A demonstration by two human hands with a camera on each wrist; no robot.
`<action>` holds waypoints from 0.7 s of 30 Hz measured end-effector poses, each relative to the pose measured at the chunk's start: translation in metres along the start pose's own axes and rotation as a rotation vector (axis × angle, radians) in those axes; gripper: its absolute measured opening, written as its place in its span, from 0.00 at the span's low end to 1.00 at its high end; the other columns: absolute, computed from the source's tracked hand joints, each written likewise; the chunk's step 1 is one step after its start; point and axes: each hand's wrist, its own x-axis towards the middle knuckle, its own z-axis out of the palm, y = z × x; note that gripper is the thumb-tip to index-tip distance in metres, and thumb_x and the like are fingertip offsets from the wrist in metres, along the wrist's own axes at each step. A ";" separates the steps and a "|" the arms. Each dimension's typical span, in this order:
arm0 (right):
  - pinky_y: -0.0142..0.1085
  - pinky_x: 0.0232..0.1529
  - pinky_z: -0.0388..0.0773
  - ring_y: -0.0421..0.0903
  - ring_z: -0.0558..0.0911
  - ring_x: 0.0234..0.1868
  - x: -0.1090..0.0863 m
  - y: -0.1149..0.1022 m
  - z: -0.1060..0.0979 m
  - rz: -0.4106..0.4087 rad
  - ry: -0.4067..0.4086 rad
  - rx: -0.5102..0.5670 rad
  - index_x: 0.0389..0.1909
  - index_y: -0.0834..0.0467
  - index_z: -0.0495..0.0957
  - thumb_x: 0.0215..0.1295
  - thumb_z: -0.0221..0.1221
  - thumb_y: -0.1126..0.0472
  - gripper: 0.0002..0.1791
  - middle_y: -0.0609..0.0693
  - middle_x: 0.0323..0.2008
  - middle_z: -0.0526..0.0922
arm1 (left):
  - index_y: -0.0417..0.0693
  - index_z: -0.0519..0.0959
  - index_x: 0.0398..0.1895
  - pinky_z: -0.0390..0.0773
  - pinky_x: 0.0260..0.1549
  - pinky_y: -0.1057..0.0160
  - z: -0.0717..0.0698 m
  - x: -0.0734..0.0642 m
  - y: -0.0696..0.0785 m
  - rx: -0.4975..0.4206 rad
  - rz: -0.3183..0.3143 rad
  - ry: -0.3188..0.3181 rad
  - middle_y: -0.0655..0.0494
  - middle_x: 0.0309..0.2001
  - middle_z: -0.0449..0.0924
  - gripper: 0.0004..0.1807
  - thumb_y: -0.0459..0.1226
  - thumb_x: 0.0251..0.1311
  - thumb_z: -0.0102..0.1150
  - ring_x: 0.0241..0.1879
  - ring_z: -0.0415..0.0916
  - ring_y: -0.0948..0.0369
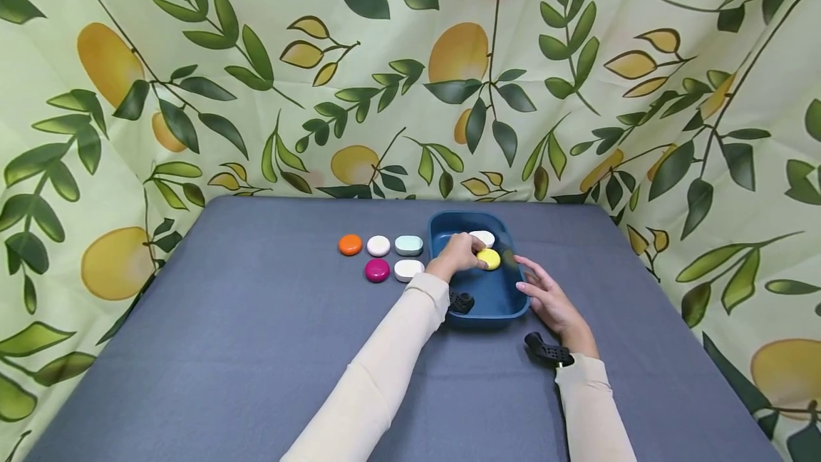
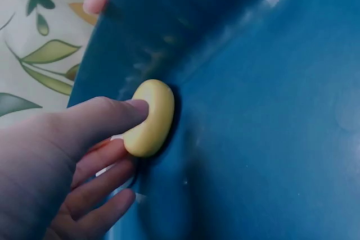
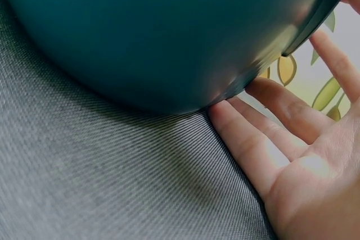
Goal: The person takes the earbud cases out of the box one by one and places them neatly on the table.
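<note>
My left hand (image 1: 458, 254) reaches into the blue plastic bin (image 1: 477, 321) and pinches a yellow bar of soap (image 1: 489, 259) between thumb and fingers. Close up in the left wrist view, the yellow oval lies low by the bin's wall, the thumb pressing its upper face. Beyond it inside the bin is a white bar of soap (image 1: 482, 238). Against the bin's right side rests my right hand (image 1: 556, 309); in the right wrist view its extended fingers (image 3: 247, 144) touch the outer wall near the tabletop.
Left of the bin, on the grey cloth-covered table (image 1: 256, 348), sit an orange soap (image 1: 350, 244), a round white soap (image 1: 378, 246), a pale blue soap (image 1: 408, 245), a magenta soap (image 1: 377, 270) and an oblong white soap (image 1: 408, 270). A leaf-patterned curtain (image 1: 398, 20) hangs behind.
</note>
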 end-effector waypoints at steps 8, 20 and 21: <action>0.17 0.48 0.72 0.63 0.46 0.76 -0.001 0.000 0.001 0.000 0.004 0.011 0.75 0.54 0.49 0.70 0.49 0.65 0.34 0.65 0.77 0.40 | 0.45 0.79 0.56 0.78 0.53 0.69 0.003 0.004 0.000 0.002 0.010 -0.069 0.50 0.49 0.85 0.27 0.37 0.49 0.73 0.51 0.81 0.59; 0.18 0.50 0.73 0.58 0.53 0.73 0.000 0.000 0.001 -0.005 0.003 -0.011 0.75 0.52 0.50 0.71 0.49 0.64 0.34 0.65 0.75 0.45 | 0.48 0.80 0.56 0.77 0.54 0.70 0.006 0.008 0.001 0.121 0.055 -0.094 0.54 0.52 0.85 0.27 0.38 0.49 0.73 0.52 0.80 0.62; 0.18 0.50 0.73 0.58 0.53 0.72 0.000 0.000 0.001 -0.005 0.004 -0.013 0.75 0.52 0.50 0.71 0.49 0.64 0.34 0.65 0.75 0.45 | 0.48 0.80 0.56 0.77 0.54 0.70 0.006 0.008 0.001 0.129 0.055 -0.092 0.54 0.52 0.85 0.27 0.38 0.49 0.73 0.51 0.80 0.62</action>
